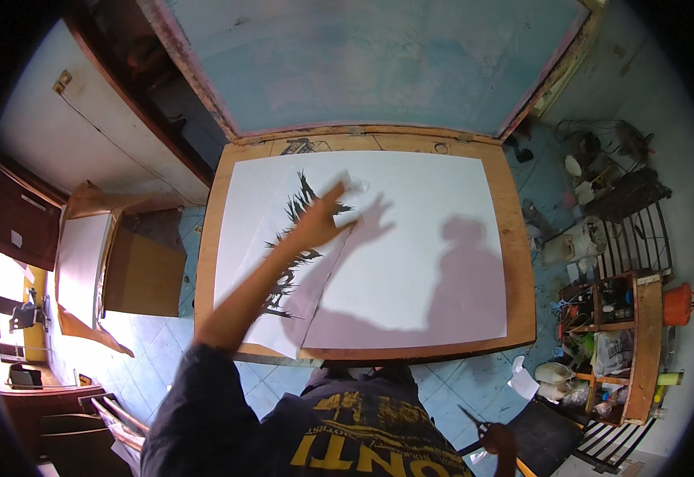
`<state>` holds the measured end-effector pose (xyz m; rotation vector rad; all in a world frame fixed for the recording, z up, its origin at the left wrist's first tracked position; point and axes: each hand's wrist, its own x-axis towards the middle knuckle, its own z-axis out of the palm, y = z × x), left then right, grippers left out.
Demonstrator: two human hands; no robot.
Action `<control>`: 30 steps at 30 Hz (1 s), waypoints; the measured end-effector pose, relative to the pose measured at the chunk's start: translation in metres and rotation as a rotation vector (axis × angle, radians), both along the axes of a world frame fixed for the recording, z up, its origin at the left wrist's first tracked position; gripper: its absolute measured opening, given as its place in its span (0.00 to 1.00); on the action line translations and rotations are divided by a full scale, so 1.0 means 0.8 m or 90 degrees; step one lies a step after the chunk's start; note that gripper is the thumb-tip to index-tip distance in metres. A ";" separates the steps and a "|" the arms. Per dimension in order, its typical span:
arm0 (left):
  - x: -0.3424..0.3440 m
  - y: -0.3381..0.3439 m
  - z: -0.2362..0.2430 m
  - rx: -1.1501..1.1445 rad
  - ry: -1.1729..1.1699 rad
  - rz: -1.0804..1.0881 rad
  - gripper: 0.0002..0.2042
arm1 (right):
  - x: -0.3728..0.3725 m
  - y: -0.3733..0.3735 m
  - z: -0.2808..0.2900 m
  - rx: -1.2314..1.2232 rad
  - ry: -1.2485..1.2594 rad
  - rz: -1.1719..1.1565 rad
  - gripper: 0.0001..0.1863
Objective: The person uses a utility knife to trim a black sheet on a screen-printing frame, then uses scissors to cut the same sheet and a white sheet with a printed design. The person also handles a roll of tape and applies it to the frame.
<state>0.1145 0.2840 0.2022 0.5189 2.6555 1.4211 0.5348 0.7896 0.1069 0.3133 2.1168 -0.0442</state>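
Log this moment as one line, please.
left hand: spread over black-printed sheet, contact unclear | right hand: holding dark pointed tool, off the table | under printed sheet: larger white sheet on wooden table

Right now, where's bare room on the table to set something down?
Right half of the white paper, between the printed sheet and the right wooden margin of the table; only shadows fall there. That margin is bare too, but narrow. Crowded: left half, the left hand over the black print. Off the table, the right-hand shelf is packed.
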 end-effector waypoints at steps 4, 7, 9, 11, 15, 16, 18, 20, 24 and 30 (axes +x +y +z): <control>0.160 0.044 -0.055 0.117 -0.053 -0.126 0.28 | -0.053 -0.035 0.135 -0.103 0.167 -0.229 0.11; 0.244 0.073 -0.021 0.178 -0.115 -0.216 0.25 | -0.072 -0.067 0.222 -0.155 0.260 -0.189 0.07; 0.280 0.082 -0.006 0.157 -0.115 -0.257 0.27 | -0.105 -0.130 0.301 -0.147 0.379 -0.060 0.06; 0.308 0.093 -0.002 0.171 -0.056 -0.311 0.28 | -0.122 -0.143 0.325 -0.267 0.355 -0.050 0.06; 0.333 0.108 0.034 0.169 0.004 -0.364 0.29 | -0.126 -0.135 0.273 -0.505 0.573 -0.028 0.09; 0.338 0.111 0.040 0.155 0.011 -0.365 0.29 | -0.129 -0.143 0.259 -0.616 0.541 -0.238 0.10; 0.351 0.112 0.044 0.131 0.034 -0.313 0.26 | -0.141 -0.182 0.236 -0.809 0.419 -0.659 0.10; 0.359 0.120 0.042 0.127 0.007 -0.276 0.21 | -0.146 -0.198 0.215 -0.581 0.574 -0.063 0.08; 0.388 0.125 0.028 0.072 -0.054 -0.143 0.10 | -0.134 -0.219 0.160 -0.633 0.553 -0.090 0.06; 0.444 0.148 0.025 0.026 -0.206 -0.018 0.08 | -0.097 -0.209 0.102 -0.679 0.505 -0.161 0.08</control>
